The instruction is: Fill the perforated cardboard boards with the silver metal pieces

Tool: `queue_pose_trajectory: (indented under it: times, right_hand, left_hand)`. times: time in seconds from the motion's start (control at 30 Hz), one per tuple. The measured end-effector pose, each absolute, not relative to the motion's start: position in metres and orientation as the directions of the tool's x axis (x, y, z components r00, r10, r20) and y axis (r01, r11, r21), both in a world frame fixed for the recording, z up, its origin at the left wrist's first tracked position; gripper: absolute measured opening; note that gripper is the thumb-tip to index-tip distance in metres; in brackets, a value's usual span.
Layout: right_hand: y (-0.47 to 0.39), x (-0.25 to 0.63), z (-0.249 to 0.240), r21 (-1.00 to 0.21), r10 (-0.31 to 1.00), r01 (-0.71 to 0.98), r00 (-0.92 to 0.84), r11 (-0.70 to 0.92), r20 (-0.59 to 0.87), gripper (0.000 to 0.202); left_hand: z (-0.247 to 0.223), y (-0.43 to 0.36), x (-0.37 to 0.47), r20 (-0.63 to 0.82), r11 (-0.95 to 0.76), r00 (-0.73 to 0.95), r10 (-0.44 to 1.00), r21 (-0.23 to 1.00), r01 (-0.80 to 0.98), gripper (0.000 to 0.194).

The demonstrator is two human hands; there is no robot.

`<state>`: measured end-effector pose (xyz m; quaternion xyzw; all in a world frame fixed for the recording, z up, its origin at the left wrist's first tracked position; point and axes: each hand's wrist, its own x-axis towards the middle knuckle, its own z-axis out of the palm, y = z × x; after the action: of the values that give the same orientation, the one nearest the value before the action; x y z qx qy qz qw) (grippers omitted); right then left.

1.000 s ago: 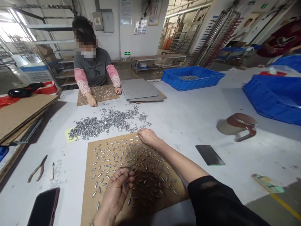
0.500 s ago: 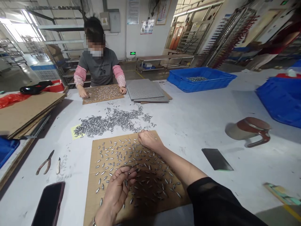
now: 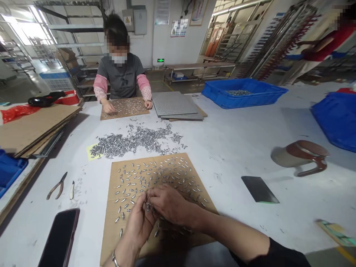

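Many small silver metal pieces (image 3: pixel 119 192) lie spaced out on a brown cardboard sheet (image 3: pixel 111 237) in front of me. Over the middle of the sheet, my left hand (image 3: pixel 141 217) is curled, palm up, round a few of the metal pieces. My right hand (image 3: pixel 168 202) meets it at the fingertips, its fingers bent together; what they pinch is hidden. Beyond the sheet's far edge lies a loose heap of the same pieces (image 3: pixel 130 141), partly over a yellow paper (image 3: pixel 93 152).
Pliers (image 3: pixel 58 186), a small knife (image 3: pixel 72 191) and a phone (image 3: pixel 59 237) lie at left. Rightward are a dark plate (image 3: pixel 259 189), a lidded mug (image 3: pixel 300 155) and blue bins (image 3: pixel 244 97). Across the table, a person (image 3: pixel 122 78) handles another filled sheet (image 3: pixel 125 107).
My right hand has come back from the sheet's far edge to my left hand, which has stayed over the sheet. The person opposite has moved a hand slightly. The view has shifted a little.
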<state>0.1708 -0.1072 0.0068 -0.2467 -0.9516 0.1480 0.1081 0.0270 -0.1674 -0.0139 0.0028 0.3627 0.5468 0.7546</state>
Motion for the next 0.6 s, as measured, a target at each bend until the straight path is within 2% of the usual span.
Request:
queue_pose_trajectory:
  times: [0.1,0.2,0.27,0.33,0.43,0.6]
  right_hand:
    - [-0.115,0.17,0.009,-0.327,0.523,0.464,-0.845,0.823,0.115,0.014]
    - [-0.107,0.173,0.014,-0.457,0.546,0.438,-0.828,0.775,0.132,0.016]
    - [-0.093,0.177,0.016,-0.564,0.617,0.449,-0.774,0.693,0.142,0.016]
    - [-0.07,0.183,0.017,-0.593,0.732,0.537,-0.667,0.601,0.138,0.017]
    - [-0.028,0.191,0.014,-0.486,0.867,0.739,-0.491,0.467,0.085,0.021]
    - [0.018,0.184,-0.001,-0.267,0.926,0.899,-0.373,0.346,-0.056,0.027]
  left_hand:
    - [-0.014,-0.17,0.028,-0.563,0.419,0.151,0.813,0.384,-0.823,0.012]
    - [-0.015,-0.172,0.026,-0.545,0.405,0.135,0.827,0.413,-0.816,0.009]
    - [-0.016,-0.174,0.024,-0.529,0.407,0.133,0.838,0.444,-0.798,0.01]
    - [-0.015,-0.175,0.022,-0.535,0.428,0.134,0.834,0.474,-0.77,0.016]
    - [-0.015,-0.177,0.02,-0.57,0.455,0.113,0.814,0.504,-0.734,0.02]
    - [-0.019,-0.18,0.019,-0.62,0.461,0.057,0.782,0.515,-0.723,0.028]
